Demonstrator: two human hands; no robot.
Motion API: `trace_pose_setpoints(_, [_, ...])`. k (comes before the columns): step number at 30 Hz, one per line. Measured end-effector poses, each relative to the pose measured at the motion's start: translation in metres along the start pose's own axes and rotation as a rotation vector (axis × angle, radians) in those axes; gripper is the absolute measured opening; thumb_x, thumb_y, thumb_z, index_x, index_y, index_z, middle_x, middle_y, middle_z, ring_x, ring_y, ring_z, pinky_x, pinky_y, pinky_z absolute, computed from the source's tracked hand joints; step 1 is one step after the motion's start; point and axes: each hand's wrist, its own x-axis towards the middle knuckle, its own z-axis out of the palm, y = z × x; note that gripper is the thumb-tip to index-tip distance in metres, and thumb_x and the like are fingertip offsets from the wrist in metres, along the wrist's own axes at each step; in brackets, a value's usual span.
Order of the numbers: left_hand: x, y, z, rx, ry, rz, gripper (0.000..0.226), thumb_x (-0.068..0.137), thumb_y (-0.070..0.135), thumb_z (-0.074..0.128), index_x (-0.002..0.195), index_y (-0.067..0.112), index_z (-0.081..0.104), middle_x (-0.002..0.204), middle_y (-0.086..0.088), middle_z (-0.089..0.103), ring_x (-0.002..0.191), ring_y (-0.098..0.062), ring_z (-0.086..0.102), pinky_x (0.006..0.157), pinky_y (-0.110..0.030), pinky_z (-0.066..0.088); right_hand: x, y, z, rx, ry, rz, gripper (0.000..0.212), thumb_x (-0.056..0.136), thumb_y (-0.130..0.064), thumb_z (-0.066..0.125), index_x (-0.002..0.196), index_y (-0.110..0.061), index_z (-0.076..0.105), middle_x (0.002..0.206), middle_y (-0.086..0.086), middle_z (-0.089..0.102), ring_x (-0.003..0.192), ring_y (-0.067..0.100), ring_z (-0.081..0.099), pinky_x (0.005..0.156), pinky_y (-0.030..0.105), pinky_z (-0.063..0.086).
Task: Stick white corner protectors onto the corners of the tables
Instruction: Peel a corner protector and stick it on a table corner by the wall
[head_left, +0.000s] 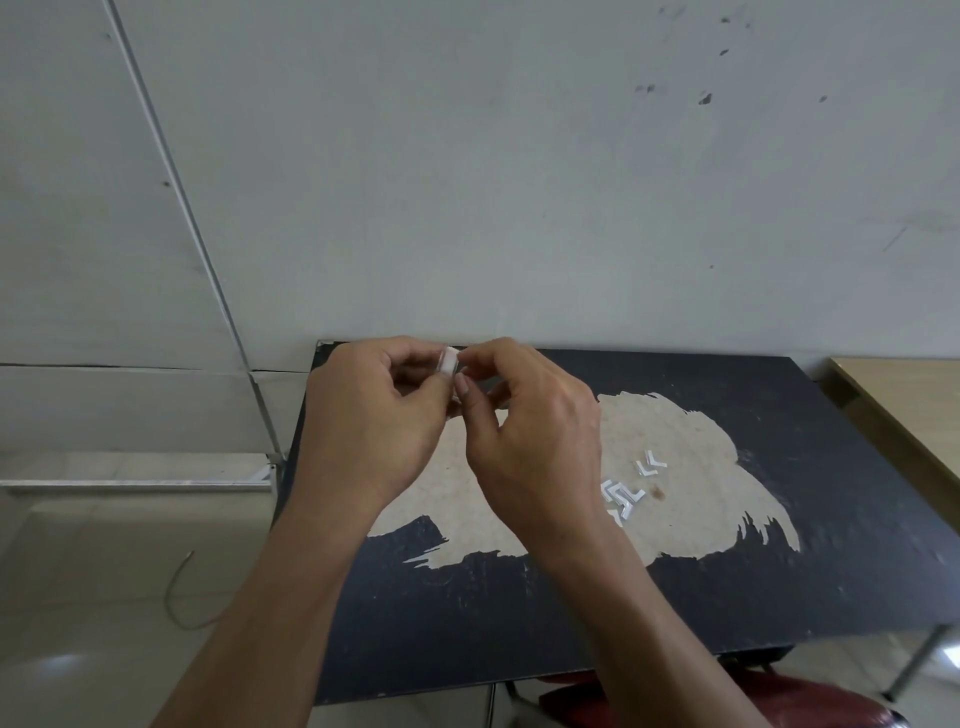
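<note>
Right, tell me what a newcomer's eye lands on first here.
Mid-frame, the left hand and right hand pinch one small white protector between them, raised in front of the table's far left end. Beneath them, the dark table has a big pale patch where its top has worn off. On that patch, just right of the right hand, lie spare protectors.
</note>
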Motion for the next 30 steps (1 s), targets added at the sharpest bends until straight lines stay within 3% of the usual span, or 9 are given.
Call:
trace_pose_setpoints(4, [0.001,-0.002,0.000,0.025,0.013,0.002,0.018,0.089,0.014,0.072,0.085,0.031,0.075,0.072,0.013,0.074,0.063,0.000,0.071,0.066,-0.020,0.059,0.006,0.000,0.000,-0.002,-0.021,0.033,0.011,0.091,-0.021,0.065,0.102,-0.023,0.067,0.085,-0.012,0.070,0.074,0.010,0.064,0.067,0.038,0.053])
trace_pose_setpoints(9, [0.003,-0.003,-0.001,0.034,0.015,-0.007,0.028,0.091,0.016,0.072,0.076,0.039,0.069,0.071,0.019,0.073,0.061,0.001,0.071,0.065,-0.019,0.058,0.006,-0.001,0.005,-0.030,0.008,-0.024,0.012,0.092,-0.022,0.064,0.099,-0.023,0.073,0.084,-0.009,0.070,0.070,0.013,0.063,0.063,0.038,0.051])
trace_pose_setpoints(15, [0.003,-0.006,-0.001,0.044,0.024,-0.014,0.016,0.090,0.017,0.072,0.082,0.030,0.076,0.069,0.012,0.074,0.062,0.000,0.071,0.070,-0.028,0.061,0.006,-0.002,0.004,-0.012,-0.034,0.034,0.001,0.092,-0.023,0.064,0.092,-0.022,0.063,0.082,-0.011,0.068,0.071,0.012,0.062,0.065,0.038,0.050])
trace_pose_setpoints(22, [0.003,-0.002,-0.001,0.078,0.007,0.027,0.030,0.090,0.015,0.071,0.077,0.041,0.070,0.072,0.022,0.073,0.063,0.003,0.071,0.068,-0.022,0.060,0.012,-0.003,0.004,-0.037,-0.046,0.047,0.006,0.093,-0.021,0.063,0.097,-0.024,0.066,0.084,-0.010,0.071,0.074,0.013,0.063,0.066,0.033,0.047])
trace_pose_setpoints(26, [0.002,-0.005,0.000,0.145,0.043,0.042,0.015,0.089,0.018,0.071,0.087,0.032,0.078,0.073,0.021,0.073,0.065,0.004,0.070,0.075,-0.031,0.061,0.010,-0.004,0.004,-0.012,-0.020,0.050,0.003,0.093,-0.020,0.064,0.093,-0.023,0.064,0.079,-0.011,0.069,0.070,0.011,0.063,0.062,0.029,0.046])
trace_pose_setpoints(30, [0.000,-0.004,0.002,0.219,0.080,0.064,0.010,0.089,0.023,0.071,0.092,0.027,0.080,0.073,0.019,0.072,0.065,0.004,0.069,0.073,-0.026,0.059,0.012,-0.003,0.003,-0.007,-0.050,0.076,0.005,0.094,-0.022,0.063,0.090,-0.024,0.063,0.077,-0.010,0.069,0.071,0.011,0.063,0.063,0.028,0.044])
